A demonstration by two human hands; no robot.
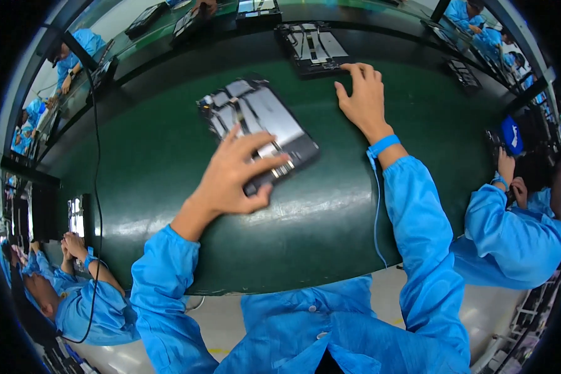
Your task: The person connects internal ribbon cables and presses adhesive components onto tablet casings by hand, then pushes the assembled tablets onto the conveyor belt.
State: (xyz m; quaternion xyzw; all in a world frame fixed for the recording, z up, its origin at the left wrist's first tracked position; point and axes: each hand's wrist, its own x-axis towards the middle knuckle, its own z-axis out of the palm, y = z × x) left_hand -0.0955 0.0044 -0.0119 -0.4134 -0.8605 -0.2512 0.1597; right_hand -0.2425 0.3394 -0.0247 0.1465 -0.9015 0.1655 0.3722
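An opened tablet-like device (280, 113) lies tilted on the green bench, left of the middle. It has silver battery panels, dark ribbon strips and a black lower edge, and looks blurred. My left hand (230, 171) is over its lower left part with fingers spread; whether the fingertips press on it I cannot tell. Farther back, a second opened device (318, 47) of the same kind sits on the dark strip. At its near right corner is my right hand (364, 103), fingers stretched and thumb apart, fingertips at or touching the corner. A blue wrist strap (383, 146) circles my right wrist.
The green bench mat (305, 243) curves toward me. A blue cord (378, 212) runs from the strap to the front edge, and a black cable (97, 156) hangs at left. More devices (258, 9) line the far side. Co-workers in blue sit left (93, 305) and right (511, 230).
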